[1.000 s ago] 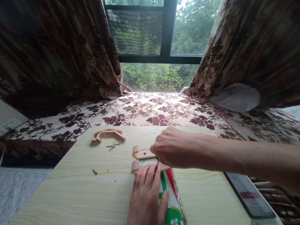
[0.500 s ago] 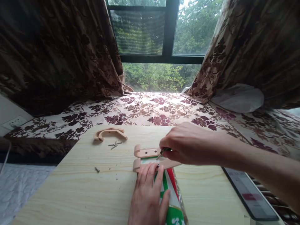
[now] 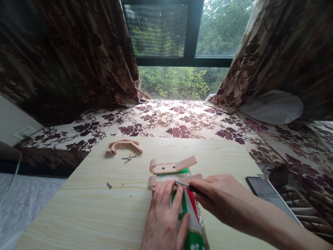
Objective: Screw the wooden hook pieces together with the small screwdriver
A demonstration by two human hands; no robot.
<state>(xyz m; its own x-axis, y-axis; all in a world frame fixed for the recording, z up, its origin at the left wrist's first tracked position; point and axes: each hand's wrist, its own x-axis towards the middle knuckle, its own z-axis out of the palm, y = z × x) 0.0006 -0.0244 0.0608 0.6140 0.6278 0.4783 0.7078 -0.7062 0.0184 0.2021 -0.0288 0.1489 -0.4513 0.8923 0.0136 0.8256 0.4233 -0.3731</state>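
Pale curved wooden hook (image 3: 186, 180), nearer of two across a green-white-red plastic packet (image 3: 194, 225), is probably light, stiff and best held by its ends. It is covered by the left hand (image 3: 166, 211), fingers extended, unclosed; a black-handled steel screwdriver (image 3: 194, 189) is gripped in the right hand (image 3: 215, 192).

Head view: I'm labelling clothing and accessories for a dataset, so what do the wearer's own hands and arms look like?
Both the left hand and right hand are ungloved, with no rings in sight. The right forearm is bare, with no sleeve, watch or bracelet showing. The left forearm is out of frame.
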